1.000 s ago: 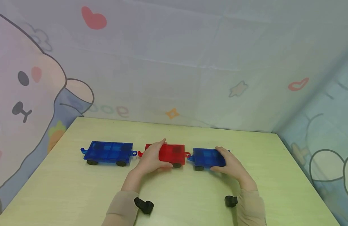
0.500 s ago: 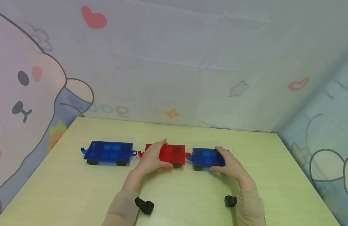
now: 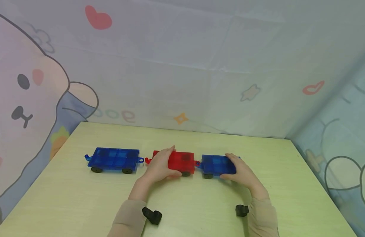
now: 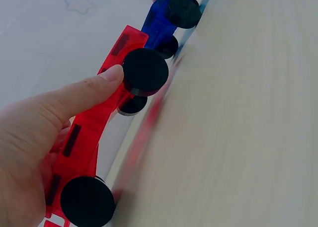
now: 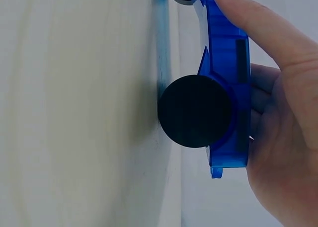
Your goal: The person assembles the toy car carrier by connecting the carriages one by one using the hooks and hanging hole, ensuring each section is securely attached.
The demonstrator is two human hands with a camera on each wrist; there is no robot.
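Note:
Three see-through toy train cars with black wheels stand in a row. My left hand [image 3: 160,167] grips the red car [image 3: 182,161] in the middle, thumb along its near side above the wheels. At the right end, my right hand [image 3: 241,172] holds a blue car [image 3: 216,165] across its right part, thumb on the near side. The blue car's hook overlaps the red car's ring [image 3: 197,163] in the head view. In the right wrist view a black wheel [image 5: 195,111] shows at the tabletop. My fingers behind both cars are mostly hidden.
Another blue car [image 3: 114,159] stands at the left end, its ring just short of the red car's hook [image 3: 147,161]. The pale wooden table [image 3: 81,204] meets a printed cloth backdrop [image 3: 182,65] behind. Black wrist cameras [image 3: 153,215] sit on both sleeves.
The right-hand blue car and my right hand have shifted very slightly left, while the red car has edged a hair to the right. The left blue car stays put.

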